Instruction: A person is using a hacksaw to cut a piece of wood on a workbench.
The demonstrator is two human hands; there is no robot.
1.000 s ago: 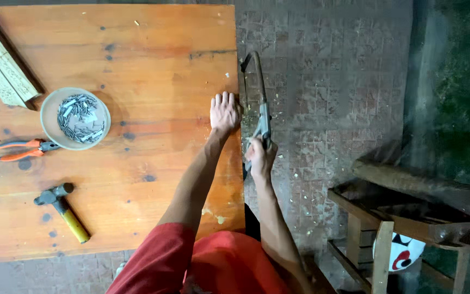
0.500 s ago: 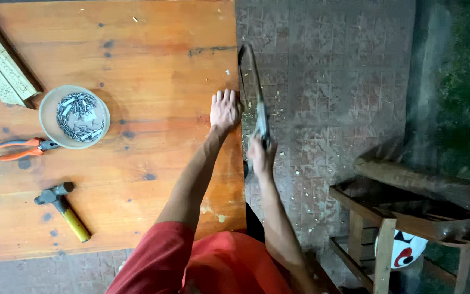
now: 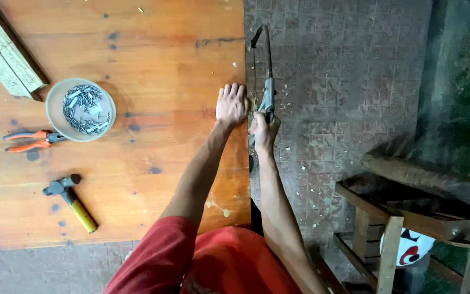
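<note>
- Carved wooden strip [image 3: 4,60] lies far to the left of the hacksaw, at the table's upper left corner, untouched.
- Bowl of nails [image 3: 81,109] sits well left of the hacksaw, with orange-handled pliers [image 3: 31,141] just below it and a hammer [image 3: 72,200] lower again.
- Left hand [image 3: 231,104] lies flat, fingers spread, palm down on the wooden table [image 3: 153,65] just left of the hacksaw, gripping nothing. For a clean cut I would press it firmly and keep the fingertips back from the blade line.
- Hacksaw [image 3: 263,71] runs along the table's right edge, its frame reaching away from the person over the floor side. The strokes are best kept long, straight and parallel to that edge.
- Right hand [image 3: 264,128] is closed around the hacksaw's handle, fingers wrapped tight. What the blade bites into I cannot tell; it is hidden at the edge.
- Paved floor [image 3: 333,81] right of the hacksaw is strewn with pale chips.
- Rough wooden bench [image 3: 409,209] stands far right of the hacksaw, dim greenery beyond it.
</note>
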